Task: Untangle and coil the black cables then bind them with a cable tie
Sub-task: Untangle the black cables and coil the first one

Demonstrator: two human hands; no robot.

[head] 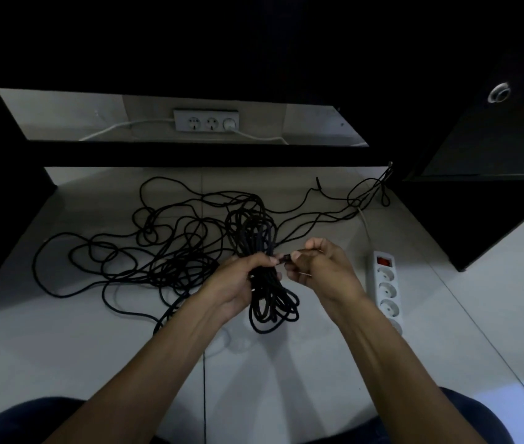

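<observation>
At the left and centre of the frame, much loose black cable lies on the pale tiled floor in wide, crossing loops, so the untangling is judged only partly done. Just right of it, near the middle of the frame, the left hand has its fingers curled round the waist of a coiled bundle; the upper loops of the bundle stand above the fist and the lower loops hang under it, close to the floor.

The right hand is beside the bundle. Its thumb and fingers pinch a small dark piece between the two hands. This may be the cable end or the cable tie; the picture is too dark to tell.

The step in hand seems to be the securing of the coil. To do it well, the left hand should hold the waist firmly so that the loops do not slide apart, and the right hand should bring the piece round the narrowest part. Strands run from the bundle to the loose cable, so pulling hard could tighten a knot there.

At the right side of the frame a white power strip lies on the floor, near the right wrist but apart from the bundle.
</observation>
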